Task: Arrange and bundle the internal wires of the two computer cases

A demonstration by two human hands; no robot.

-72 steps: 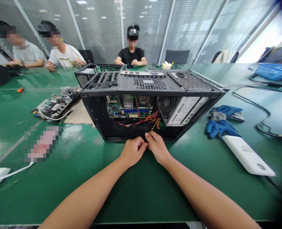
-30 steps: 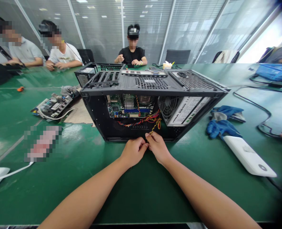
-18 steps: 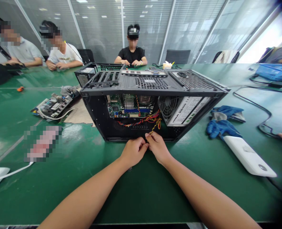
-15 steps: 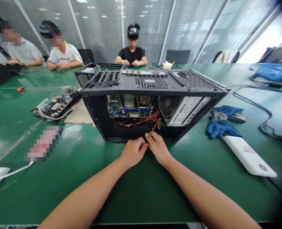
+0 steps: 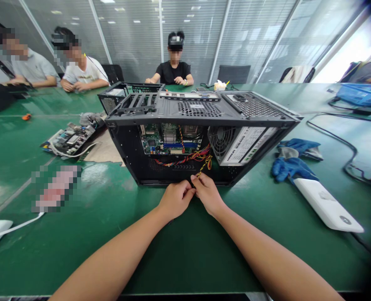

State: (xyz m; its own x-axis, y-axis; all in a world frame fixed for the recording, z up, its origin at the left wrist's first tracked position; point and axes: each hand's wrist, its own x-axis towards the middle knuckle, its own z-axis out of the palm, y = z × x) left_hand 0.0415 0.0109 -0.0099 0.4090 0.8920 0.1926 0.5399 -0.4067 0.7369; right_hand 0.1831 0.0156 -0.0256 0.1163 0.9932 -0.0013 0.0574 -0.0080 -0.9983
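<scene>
A black computer case [image 5: 191, 109] lies before me with its open side facing me. Inside are a green motherboard [image 5: 152, 144], a power supply [image 5: 240, 144] with a fan grille, and a bundle of coloured wires [image 5: 185, 160]. A twisted yellow-and-black cable [image 5: 205, 166] runs from the bundle down to my fingers. My right hand [image 5: 208, 193] is closed, pinching this cable at the case's near edge. My left hand [image 5: 176, 198] is closed too, its fingertips touching the right hand's. What it holds is hidden by the fingers.
Blue gloves [image 5: 293, 165] and a white power bank [image 5: 328, 205] lie to the right, with a black cable [image 5: 348, 142] beyond. On the left are a loose circuit board [image 5: 71, 140] and a blurred-out phone [image 5: 58, 188] on a white cord. A second case [image 5: 113, 98] stands behind; several people sit around the table.
Both my hands and the case hold nearly the same position throughout. Across the table, the person in black has shifted a hand outward. A person's hand at the right edge has moved slightly.
</scene>
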